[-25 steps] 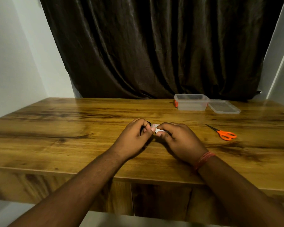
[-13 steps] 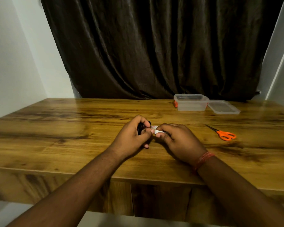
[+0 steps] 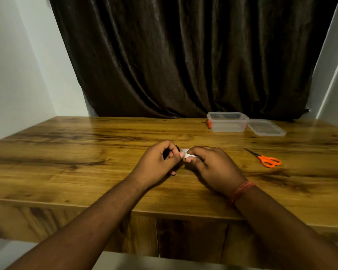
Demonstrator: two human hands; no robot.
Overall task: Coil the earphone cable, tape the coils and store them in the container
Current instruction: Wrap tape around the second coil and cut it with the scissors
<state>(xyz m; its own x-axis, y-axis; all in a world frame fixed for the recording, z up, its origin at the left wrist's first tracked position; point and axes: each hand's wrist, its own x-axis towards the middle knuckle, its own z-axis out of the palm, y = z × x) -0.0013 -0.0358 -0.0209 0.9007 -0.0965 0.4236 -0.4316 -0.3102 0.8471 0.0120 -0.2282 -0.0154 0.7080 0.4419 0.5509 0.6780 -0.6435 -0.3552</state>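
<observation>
Over the middle of the wooden table [image 3: 86,152], my left hand [image 3: 158,162] is closed around a black coiled earphone cable [image 3: 165,153]; only a small dark part shows between the fingers. My right hand [image 3: 213,168] pinches a white piece of tape [image 3: 186,153] against the coil, fingertips meeting those of the left hand. A clear plastic container [image 3: 227,122] with orange clips stands open at the back right of the table, far from both hands.
The container's clear lid [image 3: 266,127] lies flat just right of it. Orange-handled scissors [image 3: 267,159] rest on the table to the right of my right hand. A dark curtain [image 3: 183,55] hangs behind the table, with white walls on both sides.
My left hand has turned a little, so more of the black coil shows between its fingers. The right hand stays on the tape in almost the same place.
</observation>
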